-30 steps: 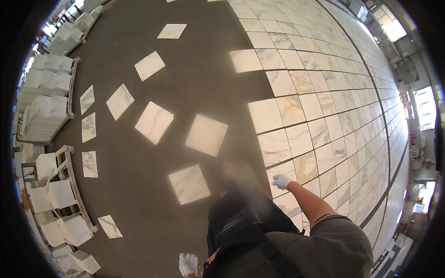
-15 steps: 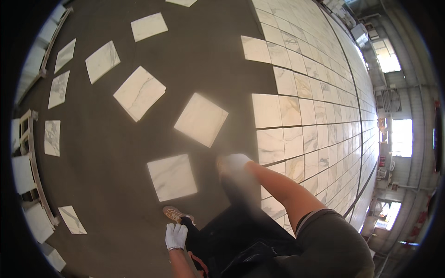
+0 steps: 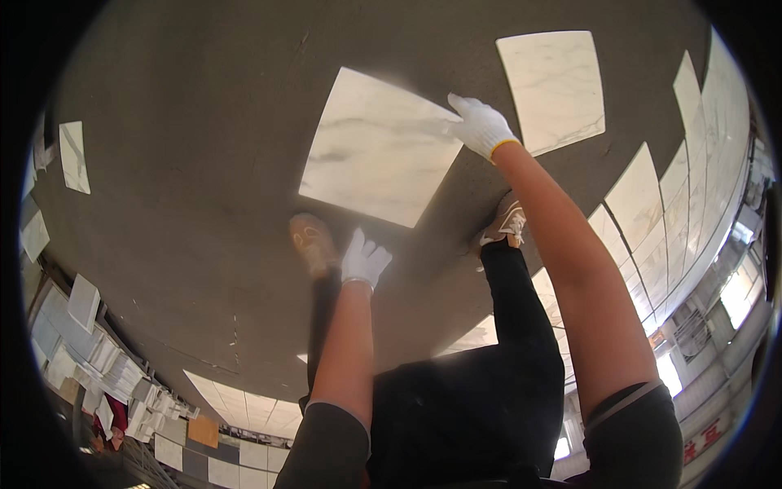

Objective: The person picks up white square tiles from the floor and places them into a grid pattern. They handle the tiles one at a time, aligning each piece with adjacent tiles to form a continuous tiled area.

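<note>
A square white marble tile (image 3: 381, 151) with grey veins lies on the dark floor in front of me. My right hand (image 3: 482, 129), in a white knitted glove, reaches to the tile's right corner. Its thumb is spread from the fingers, whose tips overlap the corner; firm contact cannot be made out. Just short of the near edge hovers my left hand (image 3: 366, 259), gloved alike, its fingers apart with nothing in them. A second veined tile (image 3: 556, 91) lies to the right, beyond my right hand.
My shoes stand on either side of the near tile corner, the left shoe (image 3: 314, 243) beside my left hand. Rows of laid tiles (image 3: 652, 216) run along the right. A lone tile (image 3: 73, 157) lies far left. Stacked slabs (image 3: 106, 359) stand at lower left.
My view has swung round and come closer to the floor. Both gloved hands now reach out around one tile; before, the left hung by my leg and the right was a blur.
</note>
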Available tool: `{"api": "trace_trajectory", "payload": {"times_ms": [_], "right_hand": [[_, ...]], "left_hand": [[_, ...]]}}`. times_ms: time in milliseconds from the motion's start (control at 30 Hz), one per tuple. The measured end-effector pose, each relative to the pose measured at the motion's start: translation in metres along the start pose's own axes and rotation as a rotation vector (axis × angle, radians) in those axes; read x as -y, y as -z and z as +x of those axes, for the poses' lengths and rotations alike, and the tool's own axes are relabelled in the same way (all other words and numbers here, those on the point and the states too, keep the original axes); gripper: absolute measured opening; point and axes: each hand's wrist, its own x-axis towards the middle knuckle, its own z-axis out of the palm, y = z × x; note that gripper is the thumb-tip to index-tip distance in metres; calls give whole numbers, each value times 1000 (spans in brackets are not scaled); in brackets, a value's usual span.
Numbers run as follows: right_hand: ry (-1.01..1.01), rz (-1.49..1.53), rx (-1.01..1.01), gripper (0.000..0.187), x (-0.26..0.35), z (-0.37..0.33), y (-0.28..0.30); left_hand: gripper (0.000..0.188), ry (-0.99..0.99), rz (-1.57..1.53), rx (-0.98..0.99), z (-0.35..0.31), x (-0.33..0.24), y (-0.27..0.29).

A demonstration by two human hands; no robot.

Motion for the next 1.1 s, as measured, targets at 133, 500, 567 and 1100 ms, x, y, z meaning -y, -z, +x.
{"api": "trace_trajectory", "payload": {"times_ms": [133, 500, 567, 1100], "right_hand": [[-27, -29, -71, 66, 3, 19, -45], [-256, 79, 140, 62, 22, 15, -16], [-124, 57, 347, 65, 14, 8, -17], [-242, 1309, 356, 47, 17, -357, 52]], "left_hand": [[32, -7, -122, -6, 50, 22, -24], [38, -99, -46, 4, 50, 14, -41], [62, -108, 80, -28, 33, 9, -21], [54, -456, 673, 292, -394, -33, -14]]}}
